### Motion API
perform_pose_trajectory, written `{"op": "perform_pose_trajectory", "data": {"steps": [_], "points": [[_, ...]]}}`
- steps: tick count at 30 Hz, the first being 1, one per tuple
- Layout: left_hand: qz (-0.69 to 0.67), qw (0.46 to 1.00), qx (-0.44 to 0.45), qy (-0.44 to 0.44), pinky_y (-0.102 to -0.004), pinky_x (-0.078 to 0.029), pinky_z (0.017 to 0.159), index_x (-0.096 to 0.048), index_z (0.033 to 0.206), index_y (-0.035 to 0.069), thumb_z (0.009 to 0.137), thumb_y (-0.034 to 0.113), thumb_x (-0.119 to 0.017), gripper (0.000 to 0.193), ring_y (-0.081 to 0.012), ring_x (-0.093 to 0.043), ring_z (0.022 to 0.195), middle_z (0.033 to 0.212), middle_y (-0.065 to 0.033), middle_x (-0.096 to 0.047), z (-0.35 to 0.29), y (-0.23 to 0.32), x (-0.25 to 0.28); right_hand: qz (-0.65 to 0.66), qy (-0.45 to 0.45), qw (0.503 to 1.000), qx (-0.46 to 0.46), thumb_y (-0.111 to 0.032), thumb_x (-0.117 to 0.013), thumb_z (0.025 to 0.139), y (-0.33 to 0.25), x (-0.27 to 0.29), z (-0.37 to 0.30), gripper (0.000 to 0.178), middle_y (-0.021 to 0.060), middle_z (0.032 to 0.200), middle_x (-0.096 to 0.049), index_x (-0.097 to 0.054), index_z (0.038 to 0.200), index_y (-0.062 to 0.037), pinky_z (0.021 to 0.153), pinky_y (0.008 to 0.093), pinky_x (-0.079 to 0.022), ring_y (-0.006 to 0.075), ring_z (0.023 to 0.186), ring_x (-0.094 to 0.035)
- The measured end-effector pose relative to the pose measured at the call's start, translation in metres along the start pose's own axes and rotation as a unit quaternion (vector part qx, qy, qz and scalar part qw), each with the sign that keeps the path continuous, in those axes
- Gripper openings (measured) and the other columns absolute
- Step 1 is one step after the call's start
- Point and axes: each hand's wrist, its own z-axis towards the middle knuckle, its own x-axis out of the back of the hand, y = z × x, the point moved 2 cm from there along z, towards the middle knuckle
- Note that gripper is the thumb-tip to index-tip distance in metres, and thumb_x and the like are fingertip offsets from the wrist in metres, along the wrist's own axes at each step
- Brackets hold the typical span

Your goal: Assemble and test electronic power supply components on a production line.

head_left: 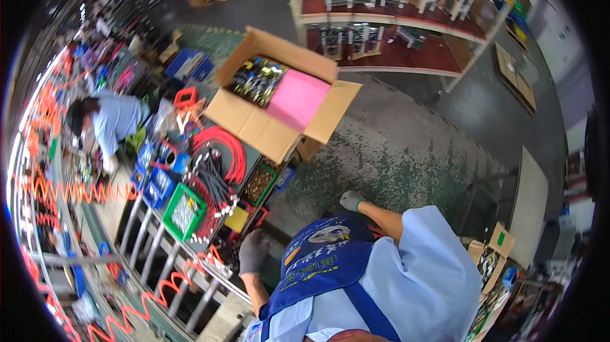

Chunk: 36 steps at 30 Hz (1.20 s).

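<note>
My left hand point(254, 252), in a grey glove, hangs beside the near edge of the workbench, close to a yellow block point(236, 220). Its fingers point down and are blurred, so their pose is unclear. Out over the floor to the right is my right hand point(351, 201), also gloved, with its fingers too small and smeared to read. I see nothing held in either hand. On the bench nearby lie black cables point(213, 180), a coil of red cable point(230, 151) and a green bin point(185, 212) of small silvery parts. Another green-edged bin point(259, 184) holds brass-coloured parts.
An open cardboard box point(254, 127) with metal parts and a pink sheet stands at the bench's far end. A co-worker point(117, 119) leans over the line at left. Shelving point(381, 19) stands ahead; a roller conveyor point(151, 250) and coiled orange hoses point(149, 297) run along the left.
</note>
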Motion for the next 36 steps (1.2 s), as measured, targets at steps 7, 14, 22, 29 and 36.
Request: {"op": "perform_pose_trajectory", "data": {"steps": [7, 14, 22, 29, 36], "points": [[0.107, 0.946, -0.280, -0.122, -0.0473, -0.052, 0.086, -0.066, 0.113, 0.006, 0.088, 0.034, -0.067, 0.038, -0.0386, -0.065, 0.099, 0.103, -0.0192, -0.068, 0.133, 0.138, -0.055, -0.138, 0.203, 0.969, -0.016, -0.013, -0.055, 0.084, 0.121, 0.008, -0.057, 0.022, 0.0137, 0.088, -0.073, -0.076, 0.085, -0.0072, 0.073, 0.0442, -0.057, 0.0308, 0.087, -0.071], [0.141, 0.909, -0.334, -0.208, -0.0491, -0.051, 0.089, -0.065, 0.118, 0.003, 0.089, 0.036, -0.066, 0.043, -0.0408, -0.064, 0.102, 0.105, -0.0247, -0.067, 0.221, 0.213, -0.101, -0.079, -0.072, 0.979, -0.171, -0.016, -0.056, 0.087, 0.204, -0.043, -0.117, 0.022, 0.0168, 0.094, -0.073, -0.075, 0.091, -0.0062, 0.076, 0.0463, -0.057, 0.0337, 0.088, -0.071], [0.084, 0.890, -0.361, -0.265, -0.0475, -0.053, 0.083, -0.069, 0.106, 0.004, 0.089, 0.035, -0.065, 0.036, -0.0398, -0.067, 0.094, 0.096, -0.0222, -0.069, 0.335, 0.280, -0.143, -0.119, -0.046, 0.986, -0.107, -0.011, -0.057, 0.086, 0.213, 0.118, -0.016, 0.019, 0.0175, 0.093, -0.071, -0.074, 0.093, -0.0036, 0.076, 0.0470, -0.055, 0.0362, 0.086, -0.070], [-0.008, 0.893, -0.371, -0.256, -0.0480, -0.052, 0.081, -0.067, 0.098, 0.004, 0.091, 0.031, -0.060, 0.029, -0.0400, -0.066, 0.091, 0.092, -0.0212, -0.068, 0.408, 0.362, -0.161, 0.002, 0.075, 0.988, -0.132, -0.025, -0.054, 0.088, 0.189, 0.329, 0.098, 0.026, 0.0178, 0.104, -0.069, -0.070, 0.094, -0.0050, 0.088, 0.0494, -0.052, 0.0391, 0.099, -0.065], [-0.077, 0.917, -0.328, -0.212, -0.0482, -0.052, 0.078, -0.066, 0.098, 0.005, 0.091, 0.028, -0.061, 0.025, -0.0406, -0.065, 0.087, 0.090, -0.0215, -0.067, 0.432, 0.415, -0.180, -0.141, -0.005, 0.989, -0.036, -0.028, -0.053, 0.087, 0.229, 0.392, 0.168, 0.031, 0.0131, 0.110, -0.071, -0.073, 0.101, -0.0096, 0.089, 0.0492, -0.051, 0.0374, 0.100, -0.065]]}}
